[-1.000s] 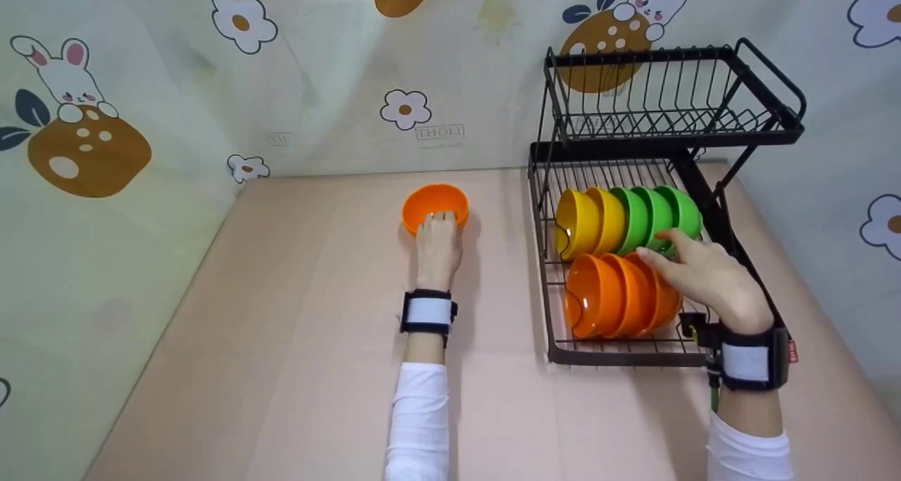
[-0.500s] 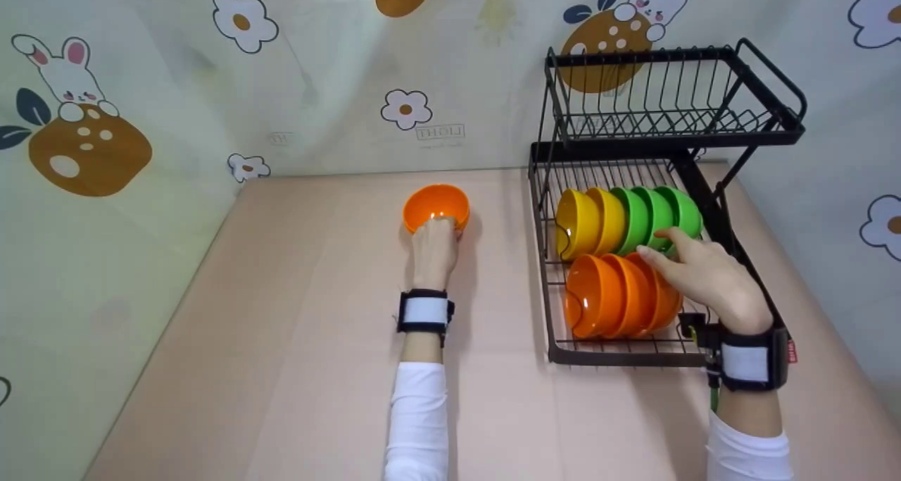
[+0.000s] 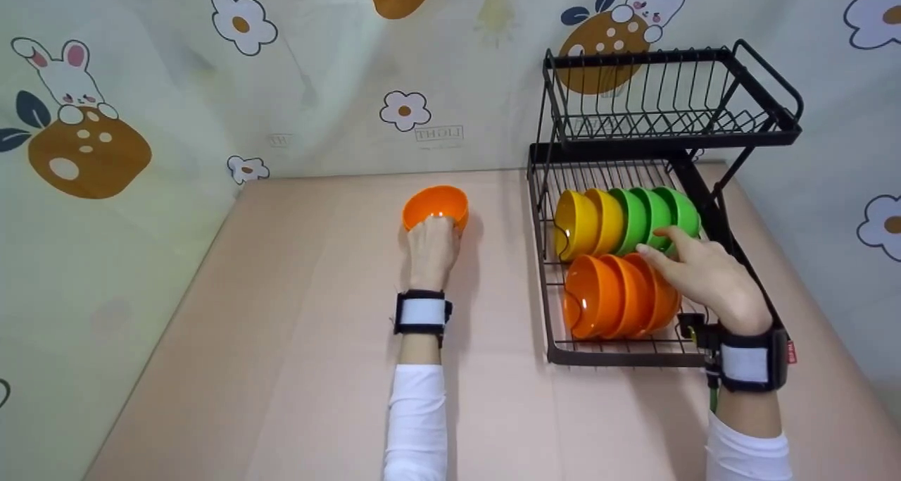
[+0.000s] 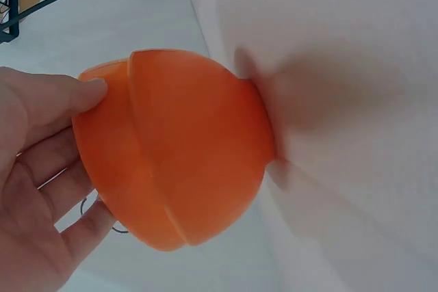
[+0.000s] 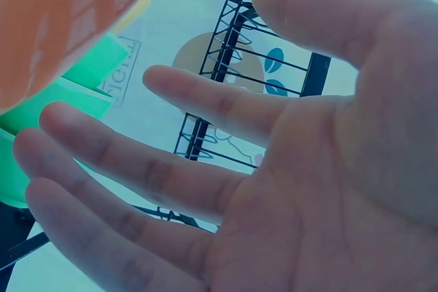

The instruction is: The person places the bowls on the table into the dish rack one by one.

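On the table, two nested orange bowls [image 4: 198,148] stand upright, one set inside the other. My left hand [image 3: 431,255] pinches the near rim of the upper one, thumb [image 4: 82,94] on its outside and the other fingers toward the inside. At the dish rack, my right hand [image 3: 711,273] hovers with spread fingers beside the green bowls [image 3: 658,217] and over the right end of a row of orange bowls [image 3: 595,298]. In the right wrist view its palm [image 5: 274,189] shows with nothing in it.
The black two-tier dish rack [image 3: 626,359] stands on the right of the table [image 3: 317,291]. Yellow bowls [image 3: 577,224] stand on edge in its lower tier, left of the green ones. A patterned curtain [image 3: 317,79] rises behind the table.
My left hand has drawn slightly back and left, its fingers now lower at the near rim of the nested bowls. The right hand and the rack's bowls have stayed put.
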### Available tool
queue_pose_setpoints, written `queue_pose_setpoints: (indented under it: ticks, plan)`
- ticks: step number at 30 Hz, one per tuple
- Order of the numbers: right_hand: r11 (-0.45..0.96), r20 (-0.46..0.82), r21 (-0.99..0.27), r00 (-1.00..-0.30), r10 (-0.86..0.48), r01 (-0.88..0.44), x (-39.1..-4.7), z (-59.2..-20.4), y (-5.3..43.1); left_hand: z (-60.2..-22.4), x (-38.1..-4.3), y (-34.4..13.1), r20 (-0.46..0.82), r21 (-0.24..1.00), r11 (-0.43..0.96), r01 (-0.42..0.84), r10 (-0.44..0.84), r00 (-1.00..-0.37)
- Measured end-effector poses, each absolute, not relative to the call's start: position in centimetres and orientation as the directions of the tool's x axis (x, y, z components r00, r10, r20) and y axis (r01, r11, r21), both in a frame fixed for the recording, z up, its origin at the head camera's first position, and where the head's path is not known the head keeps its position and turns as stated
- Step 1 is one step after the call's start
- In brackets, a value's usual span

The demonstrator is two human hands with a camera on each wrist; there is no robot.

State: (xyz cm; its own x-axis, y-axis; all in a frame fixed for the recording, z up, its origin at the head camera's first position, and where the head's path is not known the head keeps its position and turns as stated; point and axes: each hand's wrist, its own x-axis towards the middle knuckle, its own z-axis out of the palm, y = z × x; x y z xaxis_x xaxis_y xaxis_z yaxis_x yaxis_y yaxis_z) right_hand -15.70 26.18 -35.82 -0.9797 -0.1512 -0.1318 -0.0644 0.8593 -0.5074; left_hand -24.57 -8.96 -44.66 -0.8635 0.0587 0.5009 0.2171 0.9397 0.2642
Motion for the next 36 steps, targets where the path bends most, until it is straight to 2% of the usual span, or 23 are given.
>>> queue_pose_setpoints:
  ticks: [8,19,31,36]
  plan:
    - [0.850,-0.095,-0.522,-0.985,-0.144,-0.074,-15.8,-35.8,26.1,-43.3,-24.0,-8.7,0.549,0.254,0.922,0.294,0.112,-0.828]
    - [0.817,-0.011,-0.571,-0.994,-0.104,-0.080,-15.8,-35.6,25.2,-40.2,-22.3,-8.5,0.606,0.251,0.813,0.525,0.291,-0.740]
    - [0.700,0.085,-0.706,-0.994,-0.064,-0.105,-15.7,-35.4,23.3,-37.6,-20.2,-6.5,0.603,0.258,0.644,0.720,0.476,-0.641]
    - [0.585,0.060,-0.807,-0.997,-0.041,-0.072,-15.7,-35.4,22.8,-36.9,-19.3,-5.4,0.586,0.268,0.569,0.778,0.545,-0.600]
